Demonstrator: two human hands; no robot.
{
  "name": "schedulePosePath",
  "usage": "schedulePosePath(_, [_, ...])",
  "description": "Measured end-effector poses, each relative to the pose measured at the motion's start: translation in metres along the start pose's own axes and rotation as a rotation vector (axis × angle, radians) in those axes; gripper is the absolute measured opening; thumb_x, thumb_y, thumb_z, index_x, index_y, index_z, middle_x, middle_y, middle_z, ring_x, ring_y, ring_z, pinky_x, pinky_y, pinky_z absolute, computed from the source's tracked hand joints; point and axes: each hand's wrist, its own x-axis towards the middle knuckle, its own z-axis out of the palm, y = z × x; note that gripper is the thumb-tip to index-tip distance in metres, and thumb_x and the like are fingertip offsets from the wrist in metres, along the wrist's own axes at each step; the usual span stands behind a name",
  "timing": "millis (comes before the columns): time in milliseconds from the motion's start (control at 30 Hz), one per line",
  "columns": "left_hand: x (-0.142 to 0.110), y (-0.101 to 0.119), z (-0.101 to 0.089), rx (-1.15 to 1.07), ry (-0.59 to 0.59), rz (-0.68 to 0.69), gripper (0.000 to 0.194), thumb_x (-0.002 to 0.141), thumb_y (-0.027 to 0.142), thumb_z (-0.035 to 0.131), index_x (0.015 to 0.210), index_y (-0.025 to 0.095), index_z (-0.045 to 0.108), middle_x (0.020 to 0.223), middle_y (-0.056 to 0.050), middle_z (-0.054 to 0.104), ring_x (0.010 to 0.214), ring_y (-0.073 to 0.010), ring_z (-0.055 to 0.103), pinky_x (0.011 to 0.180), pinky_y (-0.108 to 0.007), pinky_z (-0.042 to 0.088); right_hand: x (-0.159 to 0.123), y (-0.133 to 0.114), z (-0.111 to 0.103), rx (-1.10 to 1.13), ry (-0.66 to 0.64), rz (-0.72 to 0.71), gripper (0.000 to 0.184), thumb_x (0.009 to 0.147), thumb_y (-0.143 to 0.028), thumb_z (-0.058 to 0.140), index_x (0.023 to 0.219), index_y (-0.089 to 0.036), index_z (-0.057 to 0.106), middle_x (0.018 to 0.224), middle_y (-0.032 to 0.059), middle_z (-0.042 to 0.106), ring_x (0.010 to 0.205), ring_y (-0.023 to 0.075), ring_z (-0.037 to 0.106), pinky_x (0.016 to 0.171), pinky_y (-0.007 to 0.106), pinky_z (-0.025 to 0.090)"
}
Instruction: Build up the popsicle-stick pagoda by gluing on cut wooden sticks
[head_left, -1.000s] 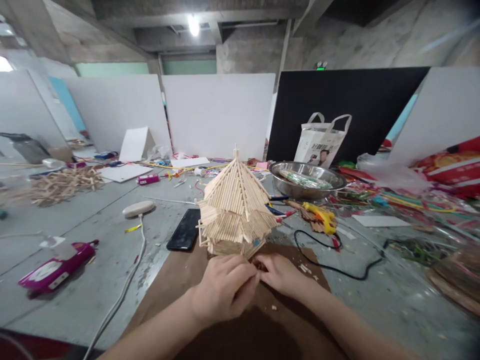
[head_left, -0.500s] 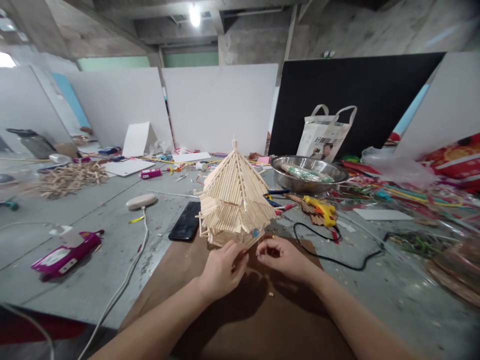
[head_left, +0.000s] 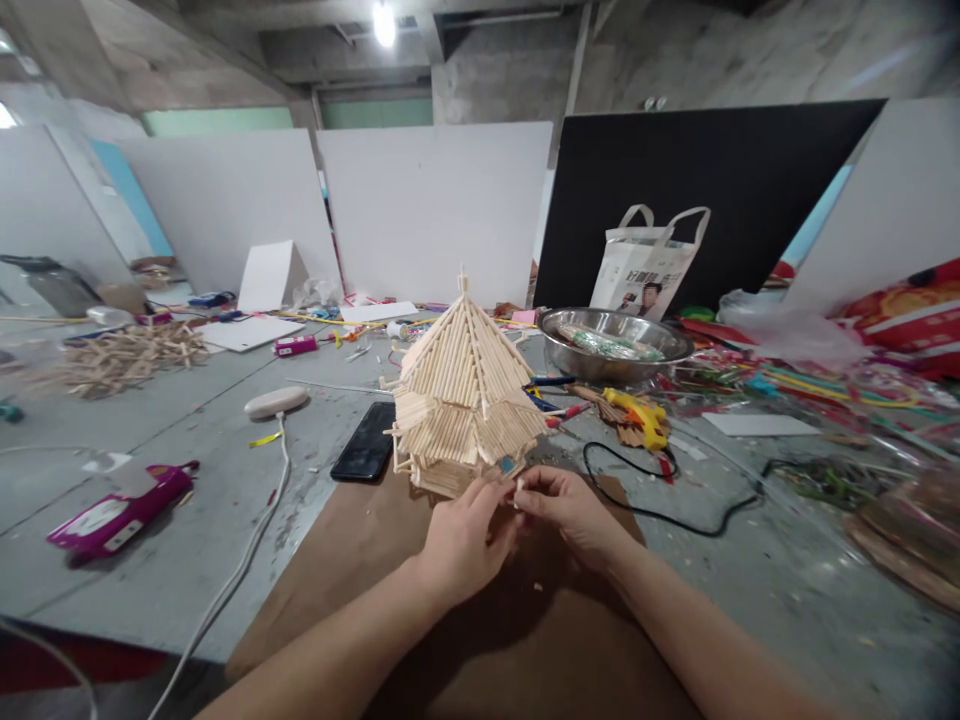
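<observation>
A model pavilion (head_left: 466, 385) built of pale wooden sticks, with a pointed two-tier roof, stands on a brown sheet (head_left: 330, 580) in front of me. At its near base, my left hand (head_left: 469, 535) is closed, its fingertips close to the lower edge; whatever they grip is hidden. My right hand (head_left: 566, 508) pinches a short pale wooden piece (head_left: 518, 488) between thumb and fingers, right beside the left fingertips. Behind the right hand, a small blue patch (head_left: 508, 465) shows on the model's base. A tiny pale scrap (head_left: 538, 587) lies on the sheet.
A black phone (head_left: 365, 442) lies left of the model. To the right are a yellow glue gun (head_left: 637, 418) with a black cord, and a steel bowl (head_left: 615, 345). A pile of sticks (head_left: 131, 355) and a purple power strip (head_left: 120, 510) sit on the left.
My hands have come together at the model's near base. The right fingers have closed from a loose curl to a pinch, with a pale piece now showing. The view has shifted slightly.
</observation>
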Motion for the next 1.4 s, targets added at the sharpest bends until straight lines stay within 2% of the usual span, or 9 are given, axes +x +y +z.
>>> schedulePosePath(233, [-0.005,-0.007,-0.002,0.086,0.044,0.083,0.017,0.083,0.021,0.041,0.092,0.017,0.055,0.082,-0.005,0.06,0.071,-0.0122,0.058,0.06,-0.021,0.045,0.001,0.007,0.002,0.016,-0.037,0.012,0.029,0.059,-0.035,0.07,0.065,-0.014,0.051,0.055,-0.003,0.056,0.048,0.0072,0.049,0.051,0.023,0.04])
schedulePosePath(367, [-0.004,-0.01,-0.004,0.054,0.045,0.111,0.017,0.083,0.018,0.04,0.085,0.017,0.057,0.077,-0.005,0.06,0.068,-0.0113,0.057,0.059,-0.02,0.044,0.002,0.01,0.001,-0.114,-0.048,-0.007,0.032,0.064,-0.042,0.064,0.063,-0.014,0.05,0.052,-0.0036,0.051,0.044,0.0062,0.046,0.047,0.021,0.038])
schedulePosePath(500, [-0.003,-0.012,-0.005,-0.029,0.042,0.066,0.016,0.081,0.018,0.041,0.083,0.016,0.057,0.069,-0.004,0.056,0.06,-0.0097,0.054,0.055,-0.019,0.041,0.004,0.003,0.001,-0.189,0.112,-0.073,0.035,0.067,-0.049,0.058,0.065,-0.016,0.047,0.048,-0.007,0.044,0.036,0.0032,0.035,0.036,0.018,0.028])
schedulePosePath(600, [-0.002,-0.012,-0.006,-0.093,0.031,0.038,0.016,0.081,0.018,0.041,0.084,0.015,0.056,0.069,-0.003,0.056,0.059,-0.0091,0.052,0.056,-0.019,0.041,0.008,-0.012,0.004,-0.14,0.174,-0.115,0.035,0.067,-0.048,0.059,0.08,-0.017,0.049,0.047,-0.0085,0.044,0.034,0.003,0.032,0.034,0.017,0.024])
schedulePosePath(733, [0.0,-0.014,-0.005,-0.116,-0.044,0.033,0.017,0.081,0.02,0.04,0.081,0.015,0.057,0.067,-0.003,0.055,0.058,-0.0093,0.051,0.055,-0.019,0.04,0.013,-0.035,0.015,-0.058,0.015,-0.074,0.042,0.068,-0.043,0.06,0.099,-0.018,0.048,0.048,-0.0086,0.047,0.033,0.0027,0.032,0.033,0.016,0.022])
schedulePosePath(933, [0.0,-0.016,-0.003,-0.145,-0.118,-0.001,0.019,0.082,0.023,0.041,0.083,0.016,0.059,0.068,-0.003,0.057,0.061,-0.0106,0.052,0.058,-0.021,0.041,0.012,-0.038,0.016,-0.021,-0.161,0.006,0.026,0.071,-0.04,0.059,0.072,-0.015,0.055,0.046,-0.0063,0.047,0.034,0.0027,0.036,0.035,0.017,0.023])
schedulePosePath(1233, [0.003,-0.014,-0.006,-0.214,-0.091,-0.067,0.02,0.081,0.022,0.042,0.077,0.016,0.06,0.067,-0.003,0.059,0.062,-0.0115,0.053,0.058,-0.022,0.04,-0.021,-0.029,-0.034,-0.502,-0.294,0.269,0.024,0.065,-0.036,0.062,0.061,-0.014,0.052,0.047,-0.0047,0.048,0.04,0.0046,0.038,0.043,0.019,0.027])
schedulePosePath(1333, [0.002,-0.012,-0.006,-0.249,-0.097,-0.081,0.02,0.081,0.023,0.043,0.077,0.016,0.061,0.067,-0.003,0.06,0.062,-0.0116,0.053,0.059,-0.022,0.04,-0.027,-0.027,-0.049,-0.742,-0.265,0.321,0.016,0.065,-0.029,0.059,0.06,-0.015,0.053,0.048,-0.0039,0.049,0.043,0.0064,0.04,0.044,0.02,0.028])
schedulePosePath(1400, [0.002,-0.012,-0.005,-0.299,-0.096,-0.117,0.02,0.08,0.025,0.045,0.077,0.015,0.061,0.066,-0.003,0.06,0.061,-0.0115,0.053,0.059,-0.023,0.04,-0.027,-0.026,-0.059,-0.962,-0.169,0.266,0.01,0.062,-0.023,0.059,0.056,-0.016,0.054,0.05,-0.0021,0.052,0.047,0.0085,0.043,0.046,0.021,0.029])
